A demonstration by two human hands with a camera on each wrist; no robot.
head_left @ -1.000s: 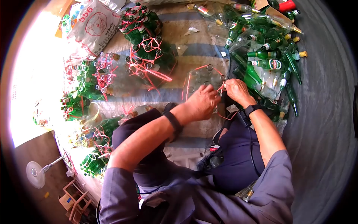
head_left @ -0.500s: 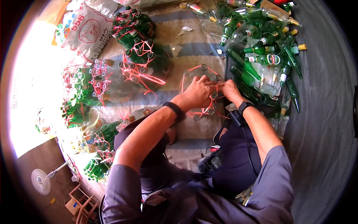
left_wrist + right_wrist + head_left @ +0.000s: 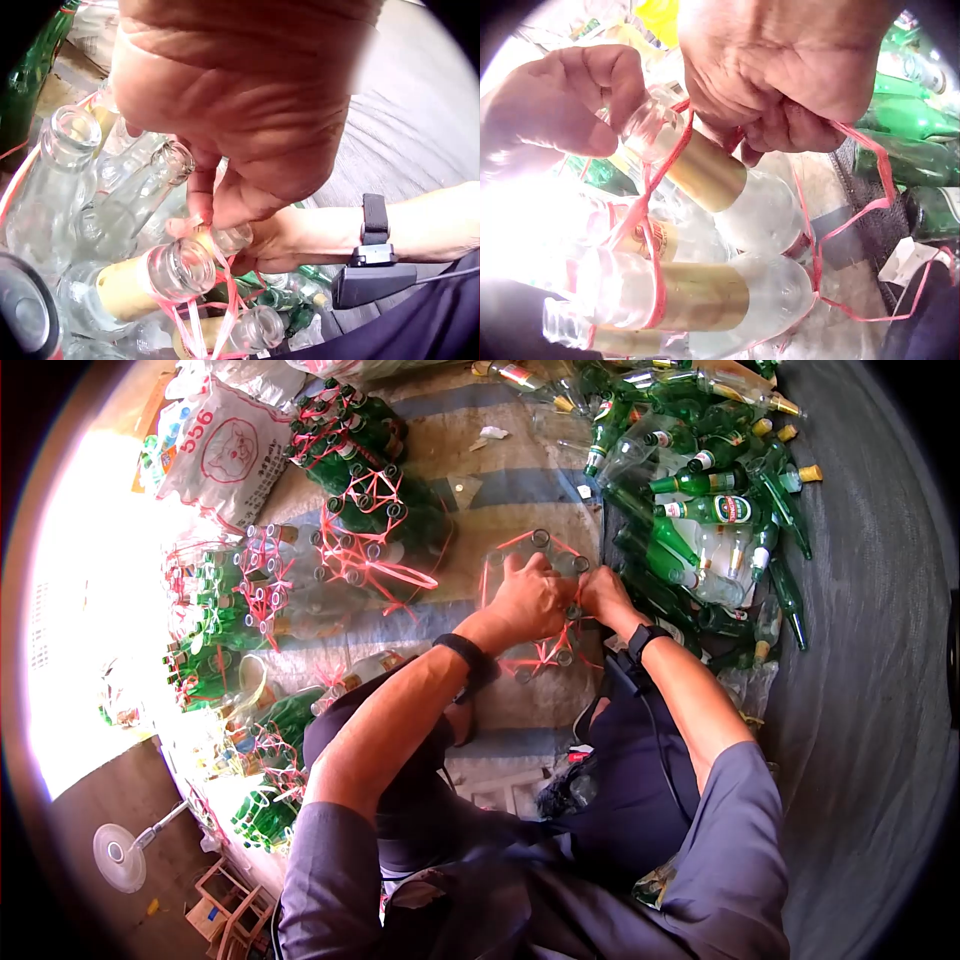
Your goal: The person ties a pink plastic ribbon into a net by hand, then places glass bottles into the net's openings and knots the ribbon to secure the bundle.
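Clear glass bottles [image 3: 60, 161] stand upright in a cluster on the floor, with pink plastic string [image 3: 641, 210] wound around their necks. My left hand [image 3: 532, 600] is over the cluster, thumb and finger pinching the string beside a bottle mouth [image 3: 234, 234] in the left wrist view. Close against it on the right, my right hand [image 3: 606, 598] has its fingers curled around the same string. A loose tail of string [image 3: 885, 172] runs out of that hand and down past the bottles in the right wrist view. Gold labels [image 3: 709, 172] wrap several necks.
Loose green and clear bottles [image 3: 715, 510] lie heaped at the right. String-tied bundles of green bottles [image 3: 365, 490] and clear bottles [image 3: 290, 575] stand at the left, near a white printed sack [image 3: 225, 450]. A striped sheet [image 3: 500, 450] covers the floor. My knees flank the cluster.
My right hand has moved left, closer to my left hand at the bottle necks. String crossing the near bottles shows now, where my left hand covered more before. The head view has shifted slightly.
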